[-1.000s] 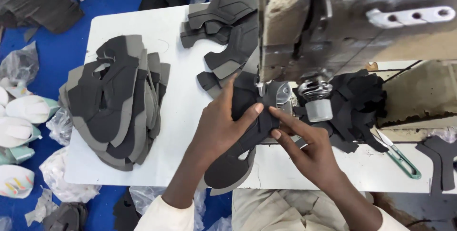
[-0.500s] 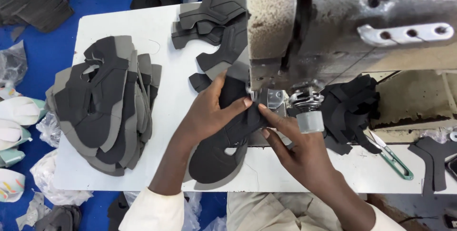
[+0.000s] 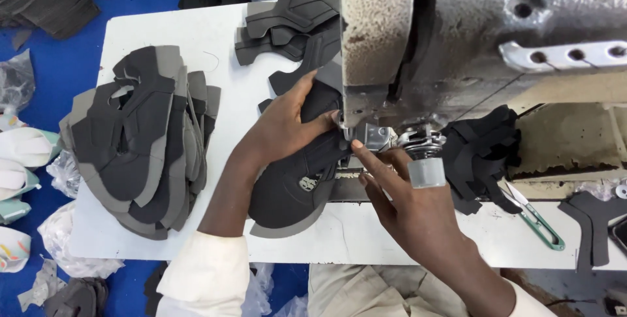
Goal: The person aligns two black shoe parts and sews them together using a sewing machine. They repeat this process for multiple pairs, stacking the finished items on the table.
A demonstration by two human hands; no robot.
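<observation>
Your left hand (image 3: 287, 127) lies flat on the dark shoe piece (image 3: 294, 183), pressing it to the white table (image 3: 222, 36) beneath the head of the sewing machine (image 3: 457, 36). Your right hand (image 3: 411, 209) pinches the same piece's edge just beside the presser foot (image 3: 369, 137). A stack of grey and black cut pieces (image 3: 140, 137) sits to the left, near the table edge. Green-handled snips (image 3: 535, 222) lie to the right, well apart.
</observation>
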